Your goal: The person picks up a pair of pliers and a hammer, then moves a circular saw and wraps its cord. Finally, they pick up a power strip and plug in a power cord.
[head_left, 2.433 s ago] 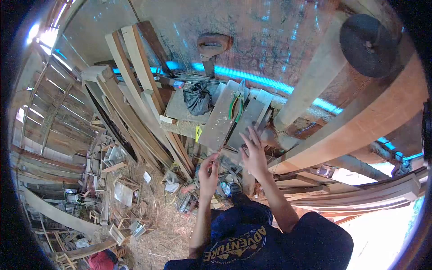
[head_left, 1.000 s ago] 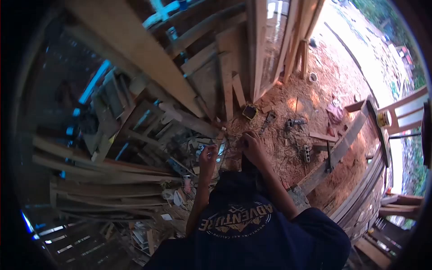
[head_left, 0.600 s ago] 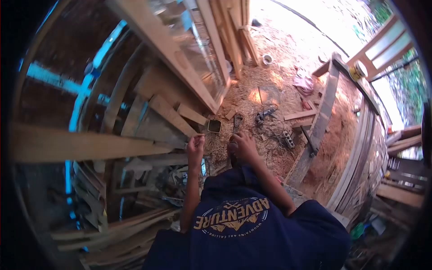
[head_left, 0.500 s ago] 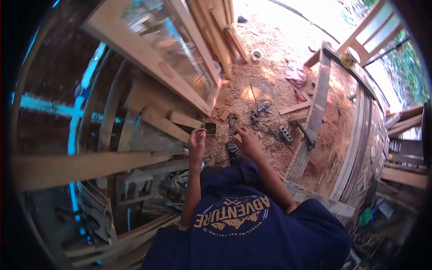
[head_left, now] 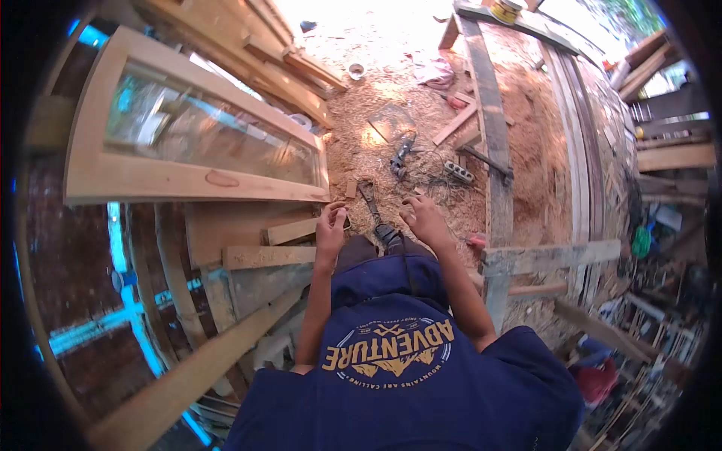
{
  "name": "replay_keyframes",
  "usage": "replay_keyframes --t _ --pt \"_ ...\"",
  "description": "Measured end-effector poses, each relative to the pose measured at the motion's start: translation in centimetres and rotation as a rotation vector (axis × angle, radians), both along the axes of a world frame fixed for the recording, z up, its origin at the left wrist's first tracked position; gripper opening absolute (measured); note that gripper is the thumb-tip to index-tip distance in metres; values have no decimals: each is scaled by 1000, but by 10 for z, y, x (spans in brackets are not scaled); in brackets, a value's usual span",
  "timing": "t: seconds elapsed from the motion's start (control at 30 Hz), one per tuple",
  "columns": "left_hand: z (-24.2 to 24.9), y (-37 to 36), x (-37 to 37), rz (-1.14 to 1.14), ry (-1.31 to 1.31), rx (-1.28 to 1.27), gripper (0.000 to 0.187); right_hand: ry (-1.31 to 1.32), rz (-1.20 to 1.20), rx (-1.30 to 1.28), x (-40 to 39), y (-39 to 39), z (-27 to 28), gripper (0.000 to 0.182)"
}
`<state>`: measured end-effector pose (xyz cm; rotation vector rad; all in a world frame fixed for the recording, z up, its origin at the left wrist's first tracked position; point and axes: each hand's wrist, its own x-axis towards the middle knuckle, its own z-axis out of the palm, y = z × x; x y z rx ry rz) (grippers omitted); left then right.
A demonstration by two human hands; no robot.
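My left hand is raised in front of my lap with its fingers curled together. Whatever it may hold is too small or hidden to make out. Just beyond its fingertips a dark, square-looking thing with a yellowish rim is mostly covered by the hand. To the right, my right hand hovers with bent fingers spread apart and nothing visible in them. Between the hands, a dark shoe shows on the shavings-covered floor.
A glazed wooden door frame leans at left, near stacked boards. On the shavings lie a dark power tool, a power strip and a small pot. A wooden bench stands right, with a yellow-labelled tub.
The view has turned, so the door frame, floor tools and bench appear shifted left. My right hand's fingers look more spread; my left hand stays curled at about the same place.
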<state>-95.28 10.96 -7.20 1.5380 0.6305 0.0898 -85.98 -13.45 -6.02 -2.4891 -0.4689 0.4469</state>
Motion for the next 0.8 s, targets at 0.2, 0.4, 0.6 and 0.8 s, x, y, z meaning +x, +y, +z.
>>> replay_keyframes --t 0.2,0.4,0.6,0.8 --pt "0 13 21 -216 -6 4 23 16 -141 -17 -33 -3 4 36" --pt "-74 8 18 -304 76 -54 24 75 -200 -38 -33 3 -25 37" --pt "-183 -5 3 -414 347 -38 28 177 -270 47 -15 11 -123 35" --pt "-425 -33 23 -137 363 -36 29 88 -400 95 41 30 -346 31"
